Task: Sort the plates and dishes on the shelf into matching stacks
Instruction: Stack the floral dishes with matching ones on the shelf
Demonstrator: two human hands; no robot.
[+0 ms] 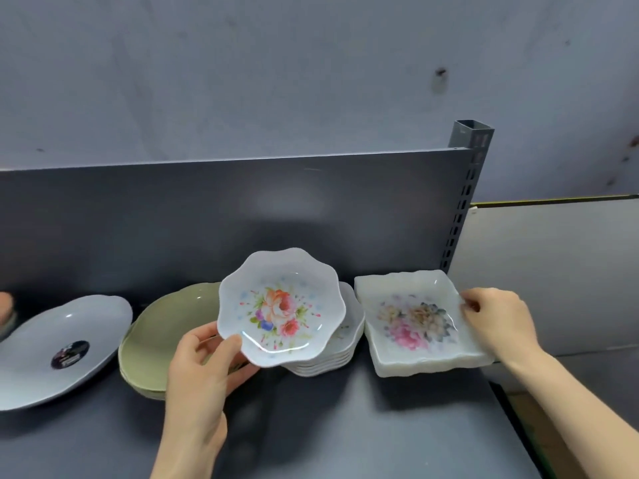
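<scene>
We are holding a scalloped flowered bowl in our left hand, thumb pressing on its near rim and fingers curling underneath, so it is tilting toward us above the shelf. Just behind and to the right of it, a stack of matching scalloped bowls is sitting on the shelf, partly hidden by the raised bowl. Our right hand is gripping the right edge of the top square dish, fingers closing over the rim; this dish is lying on a short stack of the same square flowered dishes at the shelf's right end, near the slotted metal post. To the left of our left hand, a pile of green plates is resting on the shelf, partly behind the hand. Further left, a pale oval platter with a dark round sticker is sitting apart from the green pile.
</scene>
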